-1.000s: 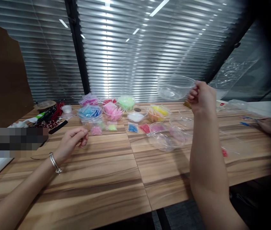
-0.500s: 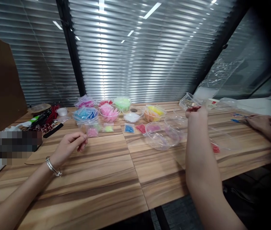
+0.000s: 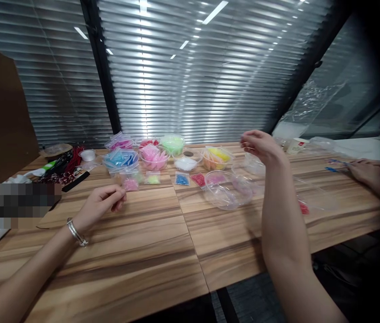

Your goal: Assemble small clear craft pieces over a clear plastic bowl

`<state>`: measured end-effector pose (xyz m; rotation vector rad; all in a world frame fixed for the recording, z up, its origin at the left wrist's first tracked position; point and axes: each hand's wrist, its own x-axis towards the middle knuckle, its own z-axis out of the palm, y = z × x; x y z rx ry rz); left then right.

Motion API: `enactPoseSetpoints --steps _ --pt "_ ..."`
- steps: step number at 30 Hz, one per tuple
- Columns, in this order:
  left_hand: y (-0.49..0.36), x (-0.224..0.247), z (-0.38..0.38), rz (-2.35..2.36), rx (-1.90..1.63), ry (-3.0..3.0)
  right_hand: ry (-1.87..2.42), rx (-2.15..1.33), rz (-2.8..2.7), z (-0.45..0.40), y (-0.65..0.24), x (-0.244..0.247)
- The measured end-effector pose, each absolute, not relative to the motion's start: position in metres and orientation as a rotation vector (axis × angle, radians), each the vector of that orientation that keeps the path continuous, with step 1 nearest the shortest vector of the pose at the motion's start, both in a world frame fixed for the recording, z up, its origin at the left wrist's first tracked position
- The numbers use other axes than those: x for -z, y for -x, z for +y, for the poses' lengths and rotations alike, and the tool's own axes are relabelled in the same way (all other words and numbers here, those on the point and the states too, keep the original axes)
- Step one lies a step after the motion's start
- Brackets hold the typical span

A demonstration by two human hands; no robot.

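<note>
Right hand point(image 3: 260, 146), raised above the table point(image 3: 163, 251), fingers loosely curled and holding nothing that can be made out; it hangs over the empty clear bowls point(image 3: 230, 190) standing near the table's middle. Left hand point(image 3: 104, 204), resting low on the table with thumb and fingertips pinched together; whether anything small lies between them cannot be told. Sorting appears partly done, as a judgement: several bowls at the back are already filled, while the clear bowls under the right hand hold nothing. Back row, left to right: bowl of blue packets point(image 3: 120, 159), bowl of pink packets point(image 3: 154, 158), bowl of green pieces point(image 3: 172, 143), bowl of white pieces point(image 3: 185, 163), bowl of yellow and orange packets point(image 3: 216, 158). Small loose bags point(image 3: 181, 179) of beads lie in front of them, not yet in any bowl. Another person's hand point(image 3: 368, 170) rests at the far right.
</note>
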<state>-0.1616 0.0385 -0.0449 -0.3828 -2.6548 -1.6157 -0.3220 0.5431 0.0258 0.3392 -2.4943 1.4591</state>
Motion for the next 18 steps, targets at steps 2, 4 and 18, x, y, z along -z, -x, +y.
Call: enactPoseSetpoints --steps 2,4,18 --pt "0.161 0.044 0.04 -2.665 1.612 0.383 -0.398 -1.42 -2.695 0.521 0.316 -0.034" --pt "0.16 0.043 0.041 -2.668 1.61 0.386 -0.676 -1.199 -3.06 0.498 0.311 -0.038" --pt "0.164 0.052 0.041 -2.736 1.583 0.49 -0.658 -0.307 -3.667 0.453 0.332 -0.01"
